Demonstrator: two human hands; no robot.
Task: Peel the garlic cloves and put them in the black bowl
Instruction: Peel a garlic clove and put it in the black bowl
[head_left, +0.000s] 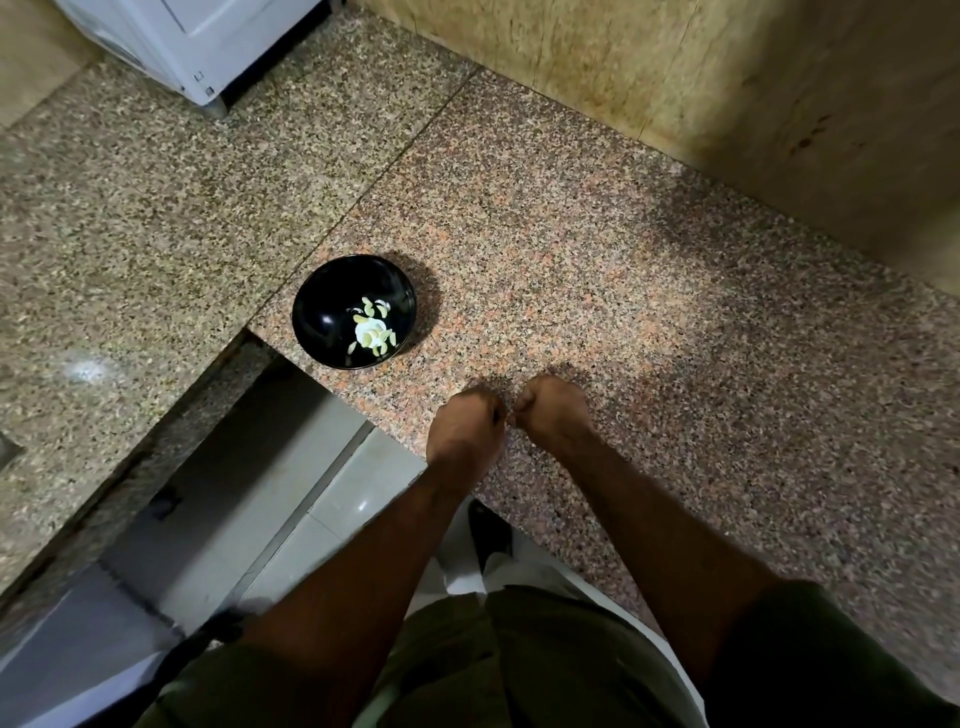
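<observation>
A black bowl (332, 306) stands on the speckled granite counter (649, 291), near its left corner. Several pale peeled garlic cloves (371, 327) lie in its bottom. My left hand (465, 428) and my right hand (553, 408) hover close together over the counter's front edge, to the right of and nearer than the bowl. Both have curled fingers, and their fingertips meet at a small spot between them. Whatever they pinch is hidden behind the fingers.
A white appliance (208, 41) stands at the back left. A yellowish tiled wall (701, 78) runs behind the counter. Left of the bowl the counter drops to a lower granite surface (130, 218) and a gap showing floor tiles (332, 499).
</observation>
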